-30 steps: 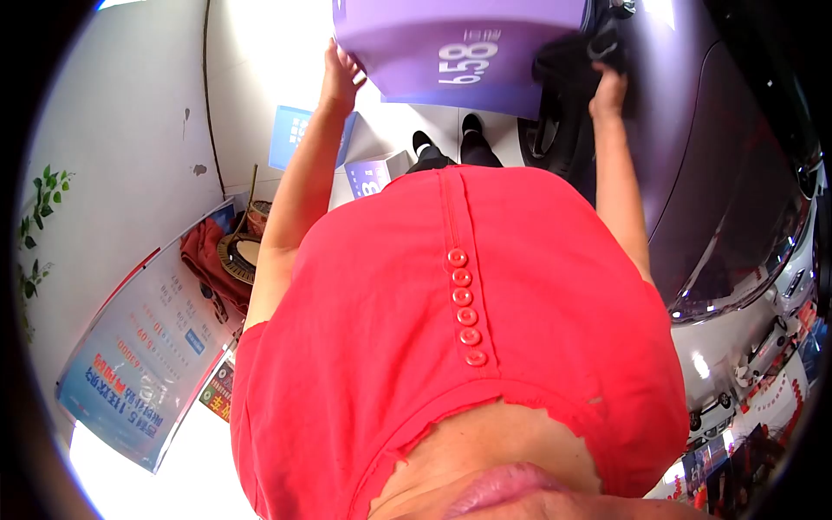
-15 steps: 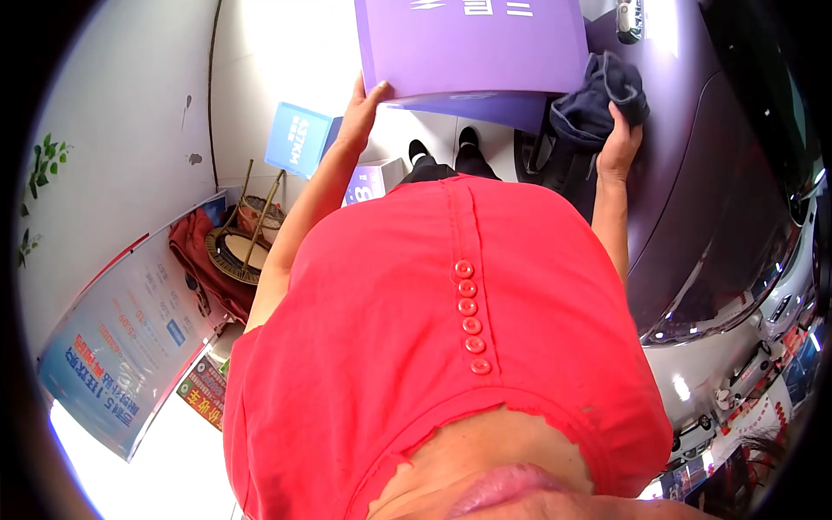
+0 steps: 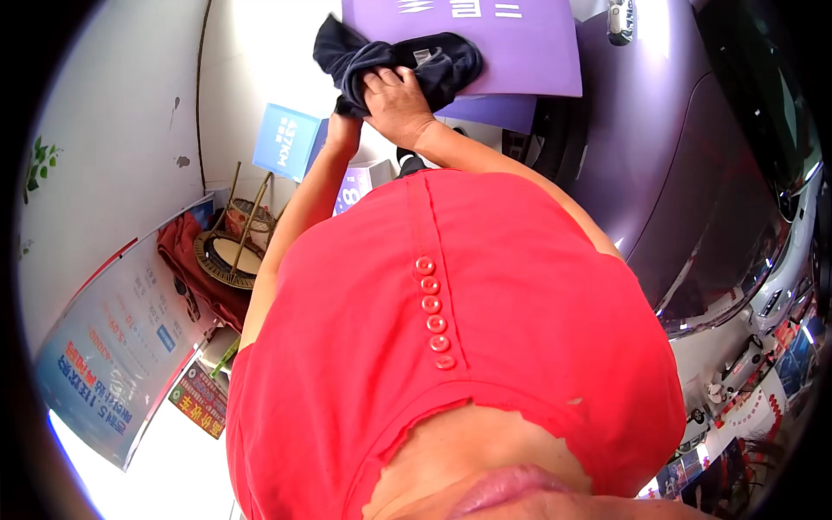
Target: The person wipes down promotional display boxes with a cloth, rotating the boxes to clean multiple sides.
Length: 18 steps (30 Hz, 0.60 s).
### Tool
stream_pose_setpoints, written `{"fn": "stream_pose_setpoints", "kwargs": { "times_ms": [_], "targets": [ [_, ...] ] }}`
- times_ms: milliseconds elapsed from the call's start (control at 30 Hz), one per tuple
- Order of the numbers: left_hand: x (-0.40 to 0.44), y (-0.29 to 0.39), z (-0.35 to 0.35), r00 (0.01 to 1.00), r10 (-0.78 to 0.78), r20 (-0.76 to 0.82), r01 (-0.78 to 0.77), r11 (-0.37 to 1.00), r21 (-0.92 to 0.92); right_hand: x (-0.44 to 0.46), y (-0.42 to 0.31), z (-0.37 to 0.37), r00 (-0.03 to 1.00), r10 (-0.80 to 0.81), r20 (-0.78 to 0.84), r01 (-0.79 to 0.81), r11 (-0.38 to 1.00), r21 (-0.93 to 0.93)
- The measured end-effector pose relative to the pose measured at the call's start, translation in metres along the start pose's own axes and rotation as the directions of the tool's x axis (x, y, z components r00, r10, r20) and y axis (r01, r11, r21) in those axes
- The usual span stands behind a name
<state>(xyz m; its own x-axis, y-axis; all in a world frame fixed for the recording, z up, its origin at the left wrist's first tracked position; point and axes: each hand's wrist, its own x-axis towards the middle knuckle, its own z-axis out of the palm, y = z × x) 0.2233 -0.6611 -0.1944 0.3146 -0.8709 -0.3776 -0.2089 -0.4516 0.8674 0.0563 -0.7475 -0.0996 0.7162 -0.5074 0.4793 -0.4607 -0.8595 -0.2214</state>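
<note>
A bright red, loosely cut, short-sleeved fabric top point(image 3: 537, 303) is worn. Its front is closed by a narrow red stitched placket point(image 3: 425, 217), along which six round, glossy red buttons point(image 3: 432, 304) with raised rims are set in one close column. The wide red neckline band point(image 3: 407, 418) is finished with an uneven, wavy edge, and a small light smudge point(image 3: 575, 401) is borne below it. Black trousers point(image 3: 411, 165) and a white sock point(image 3: 400, 154) are only partly seen.

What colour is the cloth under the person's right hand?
The cloth is dark navy blue, seen best in the head view.
</note>
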Motion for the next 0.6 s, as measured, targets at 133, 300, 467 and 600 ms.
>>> {"fn": "stream_pose_setpoints", "kwargs": {
  "times_ms": [133,300,467,600],
  "targets": [
    [-0.008,-0.034,0.013,0.936,-0.337,0.102,0.335,0.941,0.043,-0.011,0.03,-0.019,0.999,-0.013,0.049,0.015,0.998,-0.059],
    [-0.038,0.027,0.048,0.991,-0.133,0.029,0.136,0.943,-0.304,-0.039,0.068,-0.048,0.979,0.119,0.168,-0.109,0.992,-0.07],
    [-0.028,0.058,0.064,0.967,0.246,-0.065,-0.25,0.967,-0.052,-0.028,0.059,-0.048,0.977,0.151,0.148,-0.151,0.989,-0.011],
    [-0.024,0.071,0.067,0.973,0.228,-0.047,-0.228,0.974,-0.005,-0.029,0.108,-0.064,0.939,0.329,0.1,-0.34,0.932,0.124]
  ]
}}
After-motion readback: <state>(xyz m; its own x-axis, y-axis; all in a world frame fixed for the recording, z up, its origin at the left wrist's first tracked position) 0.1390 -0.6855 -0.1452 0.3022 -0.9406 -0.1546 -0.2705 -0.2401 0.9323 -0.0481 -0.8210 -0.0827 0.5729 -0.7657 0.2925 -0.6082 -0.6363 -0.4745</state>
